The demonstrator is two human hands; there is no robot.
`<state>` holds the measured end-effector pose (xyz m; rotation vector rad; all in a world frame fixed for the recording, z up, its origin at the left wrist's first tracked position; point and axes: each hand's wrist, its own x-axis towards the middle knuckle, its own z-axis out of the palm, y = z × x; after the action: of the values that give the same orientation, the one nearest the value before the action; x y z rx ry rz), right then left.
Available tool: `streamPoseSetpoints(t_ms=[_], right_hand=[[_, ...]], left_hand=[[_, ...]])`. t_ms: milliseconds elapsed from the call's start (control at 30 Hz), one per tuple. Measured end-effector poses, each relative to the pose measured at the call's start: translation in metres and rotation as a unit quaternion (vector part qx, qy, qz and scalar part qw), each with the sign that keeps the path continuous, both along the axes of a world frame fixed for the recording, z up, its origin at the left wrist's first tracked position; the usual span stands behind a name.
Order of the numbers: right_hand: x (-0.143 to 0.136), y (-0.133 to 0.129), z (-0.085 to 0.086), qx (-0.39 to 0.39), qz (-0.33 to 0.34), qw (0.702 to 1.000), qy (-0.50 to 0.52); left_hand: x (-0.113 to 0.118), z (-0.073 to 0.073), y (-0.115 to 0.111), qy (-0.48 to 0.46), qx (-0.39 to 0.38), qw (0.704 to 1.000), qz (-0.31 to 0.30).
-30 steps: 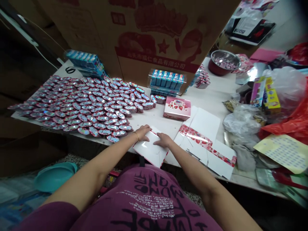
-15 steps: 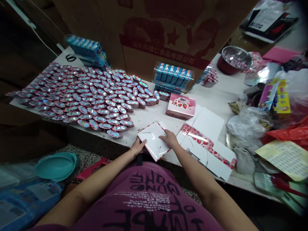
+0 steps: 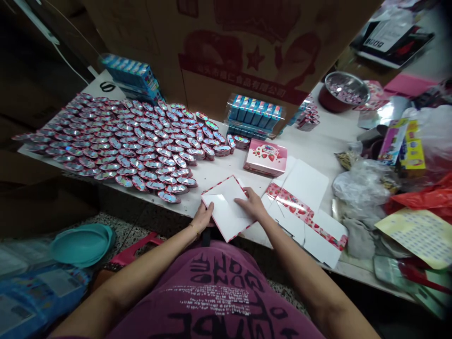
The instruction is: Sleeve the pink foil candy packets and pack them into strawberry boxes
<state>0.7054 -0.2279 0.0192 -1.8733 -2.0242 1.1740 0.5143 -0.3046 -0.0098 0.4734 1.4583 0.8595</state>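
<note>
A white carton with a red strawberry-patterned edge (image 3: pixel 226 216) is tilted at the table's front edge. My left hand (image 3: pixel 203 217) grips its left side, thumb on the white face. On its right side is my right hand (image 3: pixel 251 203), with the thumb over the face and the other fingers at the edge. Just behind lies a closed pink strawberry box (image 3: pixel 266 157). Flat, unfolded cartons (image 3: pixel 300 202) with a strawberry band lie to the right of my right hand.
Many shiny oval packets (image 3: pixel 141 146) cover the table's left part. Blue boxes (image 3: pixel 254 113) stand before a big cardboard box (image 3: pixel 247 52). A steel bowl (image 3: pixel 344 92) is at the back right, plastic bags (image 3: pixel 367 181) at the right.
The flaps on the carton's white face have shifted, and one now stands out as a lighter panel. My left hand has moved up slightly; both hands still hold the carton.
</note>
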Motion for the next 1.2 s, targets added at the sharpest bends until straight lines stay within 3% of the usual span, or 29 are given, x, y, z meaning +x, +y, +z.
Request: streamPoseSetpoints(t_ms=[67,133,200,267,333,433,533,600,700,833,900,967,1067,1133,1200], right_hand=[[0.008,-0.008,0.047,0.075,0.047,0.992,0.087],[0.009,-0.027,0.089,0.18,0.135,0.967,0.119],[0.004,-0.051,0.105,0.288,0.24,0.92,0.113],[-0.003,-0.07,0.087,0.361,0.324,0.872,0.061],[-0.007,-0.077,0.043,0.364,0.367,0.856,-0.007],[-0.003,-0.074,-0.03,0.291,0.424,0.856,-0.052],[0.004,-0.072,-0.066,0.218,0.411,0.883,-0.058],[-0.001,-0.068,-0.071,0.184,0.359,0.912,-0.078],[-0.022,-0.053,-0.077,0.124,0.3,0.937,-0.126],[-0.052,-0.026,-0.094,0.03,0.33,0.932,-0.149],[-0.058,-0.022,-0.094,0.016,0.342,0.929,-0.144],[-0.054,-0.024,-0.083,0.032,0.356,0.929,-0.096],[-0.033,-0.012,-0.059,0.147,0.351,0.922,0.075],[-0.015,0.022,-0.046,0.244,0.274,0.92,0.135],[-0.003,0.08,-0.038,0.305,0.167,0.932,0.104]], left_hand=[[-0.008,0.026,-0.003,-0.035,0.051,0.998,0.024],[-0.023,0.049,-0.006,-0.084,0.13,0.986,0.062],[-0.04,0.059,-0.007,-0.103,0.202,0.97,0.086],[-0.057,0.056,-0.005,-0.06,0.233,0.967,0.082],[-0.071,0.044,-0.001,0.039,0.225,0.972,0.052],[-0.081,0.029,0.008,0.192,0.229,0.954,-0.005],[-0.079,0.032,0.019,0.274,0.28,0.918,-0.062],[-0.075,0.038,0.026,0.292,0.303,0.901,-0.1],[-0.071,0.041,0.032,0.287,0.292,0.901,-0.146],[-0.067,0.034,0.028,0.291,0.255,0.907,-0.168],[-0.066,0.031,0.021,0.298,0.247,0.907,-0.165],[-0.066,0.029,0.01,0.309,0.223,0.915,-0.131],[-0.068,0.023,-0.008,0.326,0.147,0.934,-0.022],[-0.066,0.019,-0.019,0.33,0.11,0.936,0.052],[-0.062,0.019,-0.027,0.322,0.081,0.937,0.107]])
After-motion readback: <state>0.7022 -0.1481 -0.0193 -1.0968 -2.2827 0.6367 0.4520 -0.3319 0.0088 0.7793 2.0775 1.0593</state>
